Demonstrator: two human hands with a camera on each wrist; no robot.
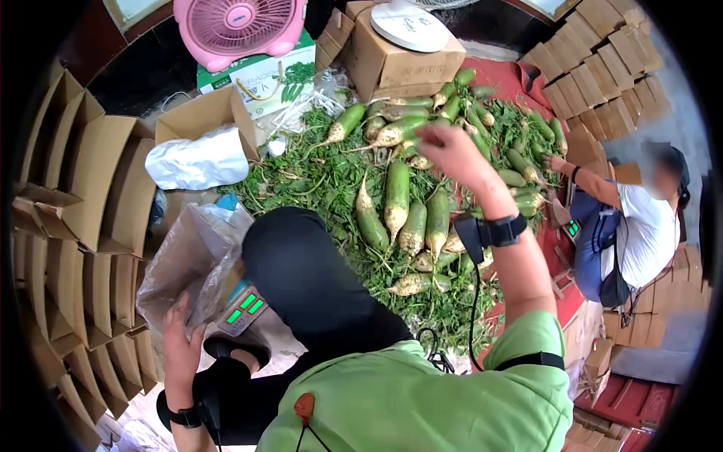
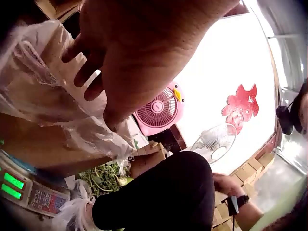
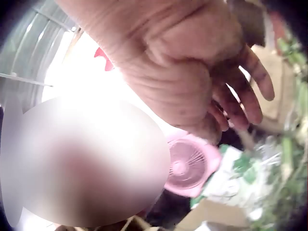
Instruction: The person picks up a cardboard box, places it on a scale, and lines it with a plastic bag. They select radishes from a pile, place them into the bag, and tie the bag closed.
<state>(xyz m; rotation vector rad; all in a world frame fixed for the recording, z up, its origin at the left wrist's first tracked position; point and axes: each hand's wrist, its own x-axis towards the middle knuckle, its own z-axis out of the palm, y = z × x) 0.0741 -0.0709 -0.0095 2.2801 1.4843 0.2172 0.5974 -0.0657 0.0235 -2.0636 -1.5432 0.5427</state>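
Note:
The left hand [image 1: 181,350] lies against the near side of a plastic-lined carton [image 1: 184,256], fingers spread. In the left wrist view the left hand [image 2: 130,57] shows its palm, with the clear plastic liner [image 2: 91,130] beside its fingers. A scale [image 1: 242,307] with green digits is partly under the carton. Over the pile of green radishes [image 1: 397,192] reaches the right hand [image 1: 458,157], its fingertips over a radish; touch cannot be told there. The right wrist view has the right hand [image 3: 192,72] with loosely bent, separated fingers and nothing seen in them.
Leafy greens [image 1: 301,177] surround the radishes. Stacked open cartons [image 1: 98,181] line the left side. A pink fan [image 1: 239,19] stands on a green-white box [image 1: 279,79], near a brown carton [image 1: 407,68]. Another person [image 1: 644,218] sits at the right, reaching into the pile.

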